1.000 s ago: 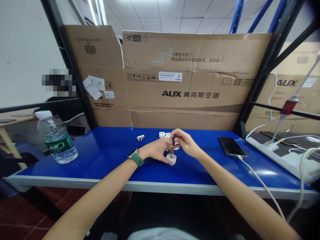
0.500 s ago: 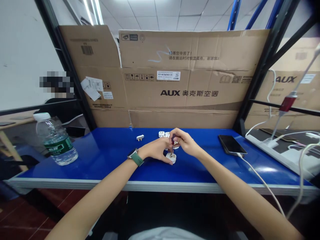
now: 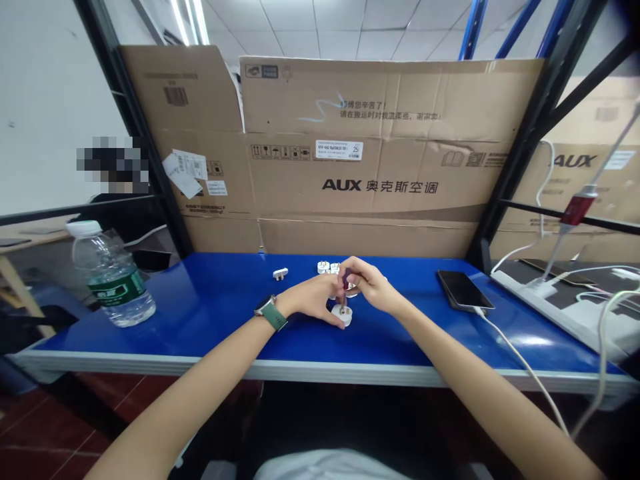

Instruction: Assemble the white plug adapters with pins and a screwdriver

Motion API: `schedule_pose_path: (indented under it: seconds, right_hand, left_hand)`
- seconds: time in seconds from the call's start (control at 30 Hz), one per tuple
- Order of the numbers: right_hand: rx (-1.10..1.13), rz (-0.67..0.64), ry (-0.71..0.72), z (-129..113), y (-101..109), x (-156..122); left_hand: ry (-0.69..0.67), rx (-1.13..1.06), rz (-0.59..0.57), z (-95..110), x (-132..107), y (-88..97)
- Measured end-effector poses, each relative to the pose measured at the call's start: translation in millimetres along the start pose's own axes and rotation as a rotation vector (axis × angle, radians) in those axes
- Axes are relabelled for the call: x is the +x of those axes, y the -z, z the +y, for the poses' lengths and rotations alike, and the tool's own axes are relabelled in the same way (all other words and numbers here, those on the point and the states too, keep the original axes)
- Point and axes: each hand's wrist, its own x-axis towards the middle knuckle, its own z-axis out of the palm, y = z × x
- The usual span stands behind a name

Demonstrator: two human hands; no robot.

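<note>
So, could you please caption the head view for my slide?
Left hand steadies a white plug on the blue bench while the right hand holds a small screwdriver upright on it.

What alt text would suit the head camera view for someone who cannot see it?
The left hand steadies a small round white plastic plug on a blue table while the right hand holds a dark-handled screwdriver upright on it. A clear plastic water bottle stands left, a black phone lies right.

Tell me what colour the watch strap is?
Green. The watch strap on the left wrist shows best in the head view.
</note>
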Motion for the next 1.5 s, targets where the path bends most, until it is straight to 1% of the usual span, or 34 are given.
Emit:
schedule_pose_path:
  seconds: [0.13,0.2,0.33,0.43,0.57,0.77,0.9,1.0,1.07,1.13,1.2,1.27,1.4,1.5]
  right_hand:
    - [0.053,-0.041,-0.023,-4,3,0]
    - [0.038,-0.045,-0.019,-6,4,0]
    - [-0.12,0.079,0.09,-7,2,2]
    - [-0.141,0.118,0.1,-7,0,4]
    - [-0.112,0.108,0.085,-6,0,4]
    - [-0.103,0.04,0.138,-2,5,4]
    - [-0.13,0.013,0.088,-6,7,2]
    - [-0.163,0.008,0.065,-9,6,2]
    - [-0.224,0.041,0.102,-9,5,2]
    - [-0.287,0.104,0.144,-6,5,3]
    - [-0.328,0.153,0.155,-5,6,4]
    - [-0.326,0.137,0.143,-5,7,3]
    - [-0.229,0.035,0.129,-11,8,1]
    - [-0.231,0.058,0.117,-13,7,1]
  left_hand:
    - [-0.028,-0.004,-0.005,1,0,0.9]
    - [-0.046,-0.003,-0.007,2,0,1.5]
    - [-0.057,-0.01,0.005,3,1,1.7]
    - [-0.056,-0.021,0.023,4,1,2.0]
    - [-0.069,-0.019,0.0,7,2,3.4]
    - [-0.054,0.01,-0.026,5,2,2.7]
    - [-0.058,0.048,0.007,4,1,2.0]
    - [-0.068,0.065,0.009,3,0,1.3]
    - [-0.071,0.048,0.005,3,0,0.5]
    - [-0.071,0.041,0.003,2,0,-0.2]
    - [-0.07,0.055,0.004,2,0,-0.2]
    - [-0.075,0.071,0.008,3,0,0.5]
    - [-0.086,0.08,0.02,5,0,1.9]
    - [-0.061,0.065,0.003,3,0,1.2]
